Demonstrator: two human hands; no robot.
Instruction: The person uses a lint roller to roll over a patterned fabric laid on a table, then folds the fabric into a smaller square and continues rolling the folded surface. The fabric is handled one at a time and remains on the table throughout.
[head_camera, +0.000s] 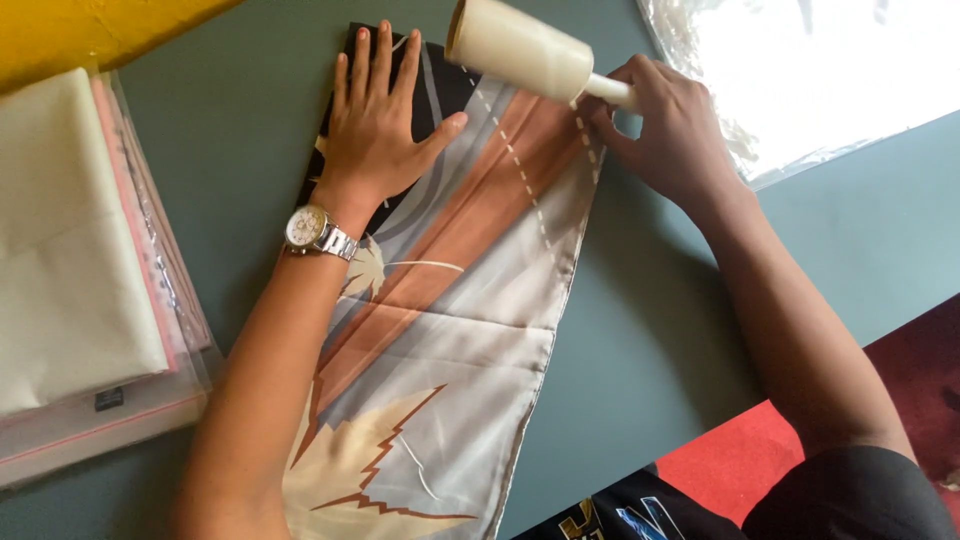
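A folded satin scarf (450, 330), grey with rust-orange bands, black patches and cream leaf shapes, lies lengthwise on a grey-green table (650, 320). My left hand (378, 125), with a silver wristwatch (312, 231) on the wrist, presses flat on the scarf's far end, fingers spread. My right hand (668, 128) grips the handle of a cream lint roller (520, 48). The roller's drum sits over the scarf's far right corner.
At the left lies a stack of folded cream fabrics in clear plastic bags (70, 260). A crumpled clear plastic bag (800, 70) sits at the far right. A yellow surface (80, 30) shows at the top left. Red floor (740, 465) is visible below the table's near edge.
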